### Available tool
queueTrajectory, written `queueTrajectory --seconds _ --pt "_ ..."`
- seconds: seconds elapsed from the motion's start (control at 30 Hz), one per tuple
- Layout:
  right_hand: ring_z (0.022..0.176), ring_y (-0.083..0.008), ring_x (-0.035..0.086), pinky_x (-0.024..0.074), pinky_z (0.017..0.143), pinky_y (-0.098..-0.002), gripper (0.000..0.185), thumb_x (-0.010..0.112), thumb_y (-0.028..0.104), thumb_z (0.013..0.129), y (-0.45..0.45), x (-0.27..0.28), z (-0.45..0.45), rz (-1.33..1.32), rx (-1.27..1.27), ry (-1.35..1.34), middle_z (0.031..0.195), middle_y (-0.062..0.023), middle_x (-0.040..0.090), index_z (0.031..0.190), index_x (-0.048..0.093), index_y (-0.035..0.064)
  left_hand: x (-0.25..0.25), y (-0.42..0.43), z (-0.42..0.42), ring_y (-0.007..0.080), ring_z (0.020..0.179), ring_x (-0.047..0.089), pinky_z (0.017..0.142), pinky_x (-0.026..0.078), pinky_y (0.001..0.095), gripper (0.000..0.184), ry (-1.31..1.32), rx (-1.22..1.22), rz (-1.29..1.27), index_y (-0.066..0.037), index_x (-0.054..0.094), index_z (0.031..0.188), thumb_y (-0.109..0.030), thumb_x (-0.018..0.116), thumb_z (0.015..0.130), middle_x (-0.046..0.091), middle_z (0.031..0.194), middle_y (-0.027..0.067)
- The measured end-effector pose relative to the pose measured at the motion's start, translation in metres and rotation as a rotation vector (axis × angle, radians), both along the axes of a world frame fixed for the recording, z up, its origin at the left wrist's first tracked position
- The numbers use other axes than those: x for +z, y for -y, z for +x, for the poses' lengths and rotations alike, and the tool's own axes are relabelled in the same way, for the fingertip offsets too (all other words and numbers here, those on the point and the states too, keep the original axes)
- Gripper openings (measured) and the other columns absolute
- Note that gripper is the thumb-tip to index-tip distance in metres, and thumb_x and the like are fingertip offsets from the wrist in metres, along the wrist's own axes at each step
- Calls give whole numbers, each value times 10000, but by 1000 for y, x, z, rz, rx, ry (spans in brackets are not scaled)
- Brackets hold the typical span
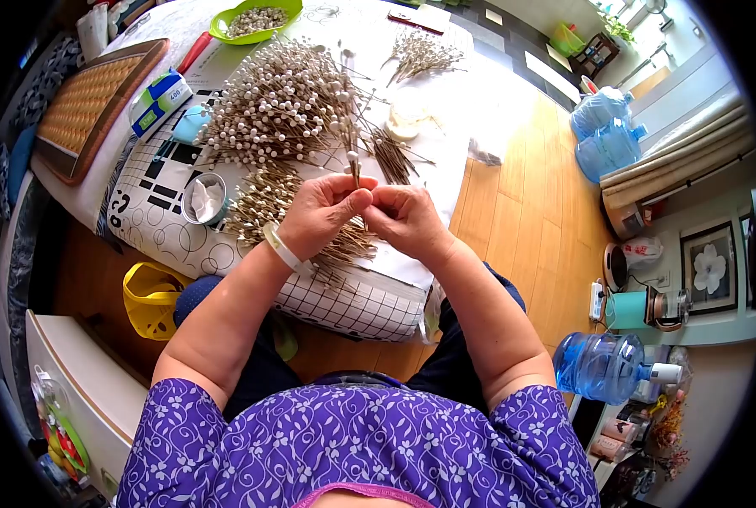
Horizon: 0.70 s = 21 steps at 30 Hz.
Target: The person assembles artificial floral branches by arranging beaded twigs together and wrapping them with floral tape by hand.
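Note:
My left hand pinches a thin bunch of brown stems with white bead-like berries, held upright over the table's near edge. My right hand meets it there, its fingertips closed on the same stems. Just beyond lies a big heap of white-berried stems. A second heap with smaller, cream-coloured tips spreads beside and partly beneath my left hand. Right of the held bunch are a bundle of dark stems and a pale roll. A fanned spray of berried stems lies farther back.
The table's patterned cloth carries a small tub with white pieces, a tissue pack and a green bowl of berries. A yellow basket stands on the floor at left. Large blue water bottles stand at right.

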State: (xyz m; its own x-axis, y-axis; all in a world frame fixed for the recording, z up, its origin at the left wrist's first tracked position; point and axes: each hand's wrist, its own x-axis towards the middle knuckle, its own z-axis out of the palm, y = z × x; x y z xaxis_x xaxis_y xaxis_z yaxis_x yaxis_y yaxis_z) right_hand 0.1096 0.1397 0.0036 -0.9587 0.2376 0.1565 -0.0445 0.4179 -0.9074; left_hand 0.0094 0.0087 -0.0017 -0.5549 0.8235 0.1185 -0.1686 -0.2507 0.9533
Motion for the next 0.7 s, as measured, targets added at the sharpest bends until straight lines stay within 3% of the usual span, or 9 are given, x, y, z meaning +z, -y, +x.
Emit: queueTrajectory --seconds 0.07,0.13,0.3,0.43,0.53,0.6,0.7 --pt "455 -54 354 327 417 -246 132 579 82 773 -2 -3 0 -149 41 9 471 -23 449 686 560 -17 0 0 -1 75 811 553 719 462 204 179 -30 -102 -15 46 589 956 -68 596 819 612 906 66" --pt "463 -48 359 326 419 -237 131 579 78 779 0 0 2 -217 52 18 488 -4 464 694 566 -21 1 0 -2 77 779 566 699 467 197 146 -60 -76 -15 51 598 931 -52 572 830 622 849 59" --pt "464 -46 358 327 420 -236 150 585 106 789 3 9 4 -194 67 64 487 5 448 711 574 -21 -5 1 -7 66 689 567 624 476 197 114 -130 -36 -76 37 618 851 -64 624 799 626 738 46" --pt "450 -58 366 338 422 -244 152 590 121 781 -1 0 3 -74 84 56 472 -20 447 723 578 -20 -16 1 -15 61 685 564 617 476 198 127 -107 -71 -14 26 619 851 -77 648 783 628 754 51" --pt "446 -61 364 339 422 -246 150 592 123 771 0 2 4 7 43 34 463 -36 426 727 575 -19 -7 0 -8 69 696 567 636 473 196 143 -98 -56 -75 32 617 874 -88 634 797 630 764 52" --pt "443 -60 371 344 422 -251 133 581 109 769 0 -4 2 -74 64 12 465 -50 435 732 577 -18 -4 -2 -2 92 774 569 706 460 206 131 28 -34 -59 23 610 915 -69 590 824 624 854 61" --pt "449 -56 393 354 426 -251 116 592 100 770 -2 -5 2 23 64 -1 481 -48 483 737 587 -11 -1 -1 -3 91 758 570 706 461 202 136 -8 -75 -52 26 608 919 -71 589 825 625 823 55"
